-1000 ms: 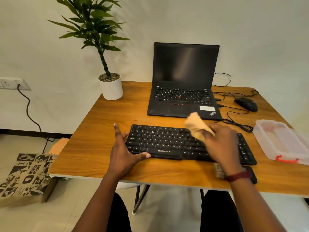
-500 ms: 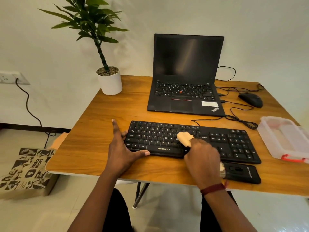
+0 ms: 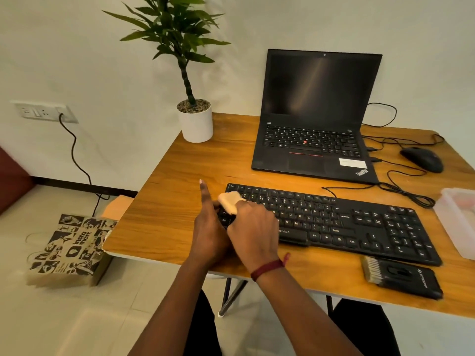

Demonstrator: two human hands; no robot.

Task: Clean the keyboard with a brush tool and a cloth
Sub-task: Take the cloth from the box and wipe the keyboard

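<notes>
A black keyboard (image 3: pixel 341 222) lies across the near part of the wooden table (image 3: pixel 180 181). My right hand (image 3: pixel 253 232) is closed on a small tan cloth (image 3: pixel 229 202) and presses it onto the keys at the keyboard's left end. My left hand (image 3: pixel 209 224) rests flat at the keyboard's left edge, fingers apart, index finger pointing away; my right hand partly covers it. The brush tool (image 3: pixel 401 276), black with pale bristles at its left end, lies on the table in front of the keyboard's right end.
An open black laptop (image 3: pixel 316 119) stands behind the keyboard. A white potted plant (image 3: pixel 195 122) is at the back left, a black mouse (image 3: pixel 422 159) with cables at the back right, a clear plastic box (image 3: pixel 457 219) at the right edge. A paper bag (image 3: pixel 69 250) sits on the floor.
My right hand has swept the cloth leftwards across the keyboard, from its right-centre to its left end. My left hand has stayed at the left edge. The camera view has shifted left.
</notes>
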